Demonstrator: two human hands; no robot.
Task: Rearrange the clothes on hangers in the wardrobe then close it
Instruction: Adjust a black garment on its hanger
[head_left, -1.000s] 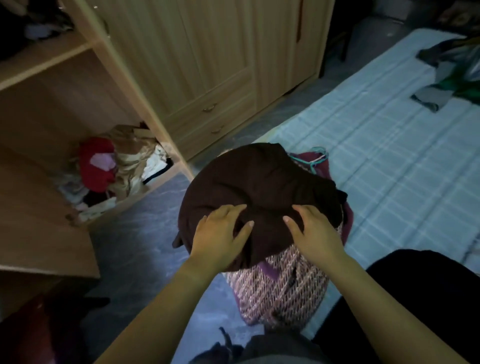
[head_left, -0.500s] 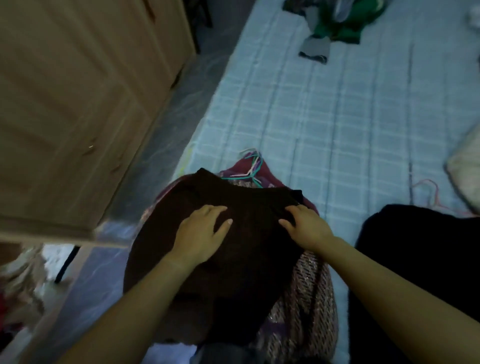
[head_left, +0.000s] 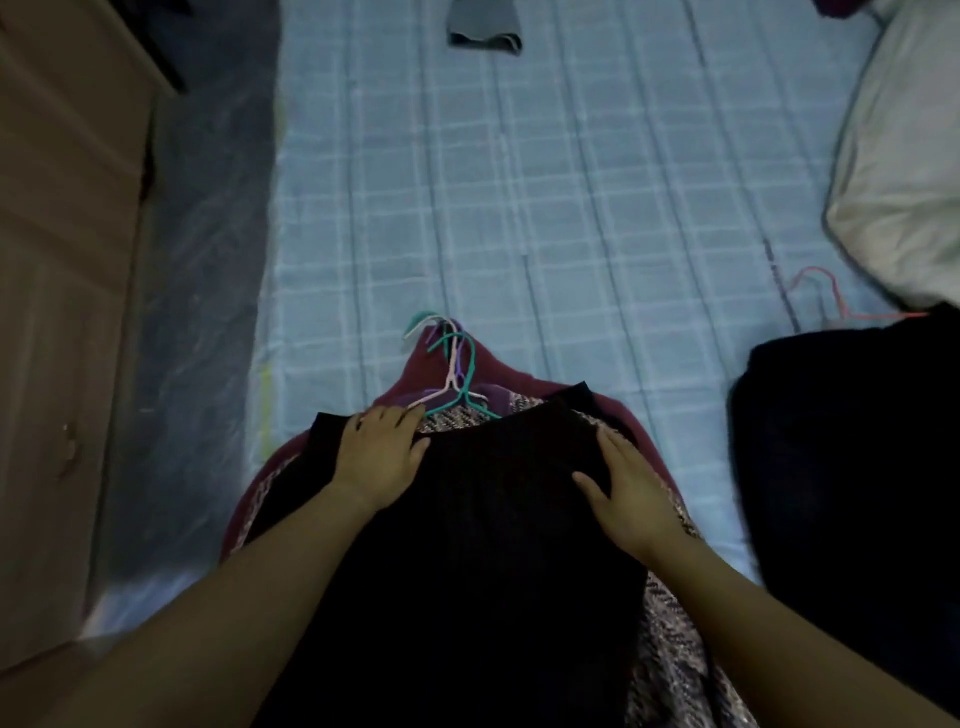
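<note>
Palms: left hand (head_left: 382, 457) and right hand (head_left: 631, 493) flat, gripping nothing, on dark brown knitted garment (head_left: 493, 519); teal and pink hanger hooks (head_left: 452, 364) just beyond left hand

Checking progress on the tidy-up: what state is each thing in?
dark garment: spread flat, topmost
left hand: open, pressing its upper edge
right hand: open, flat on it
tweed garment: mostly covered by it
hangers: hooks bunched, poking out above
pink hanger: bare, lying on bed
</note>
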